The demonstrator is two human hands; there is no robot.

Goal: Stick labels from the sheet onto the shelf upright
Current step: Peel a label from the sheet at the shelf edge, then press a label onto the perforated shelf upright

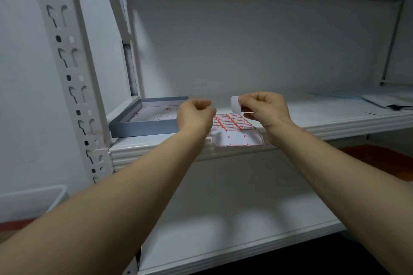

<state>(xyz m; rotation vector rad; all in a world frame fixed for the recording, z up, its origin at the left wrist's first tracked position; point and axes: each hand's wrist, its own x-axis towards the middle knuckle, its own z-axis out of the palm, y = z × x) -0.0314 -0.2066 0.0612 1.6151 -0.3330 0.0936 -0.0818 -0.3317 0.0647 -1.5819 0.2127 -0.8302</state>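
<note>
Partly, the right hand point(264, 107) hides its pinched label point(234, 104).

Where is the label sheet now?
The label sheet lies at the front edge of the shelf, right of the grey tray, below the left hand and the right hand, which pinches a label.

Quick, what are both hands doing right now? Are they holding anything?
Left hand: closed, fingers curled, nothing seen in it.
Right hand: closed, pinching a small white label.

Label sheet point(235, 139) lettering illegibly small
</note>
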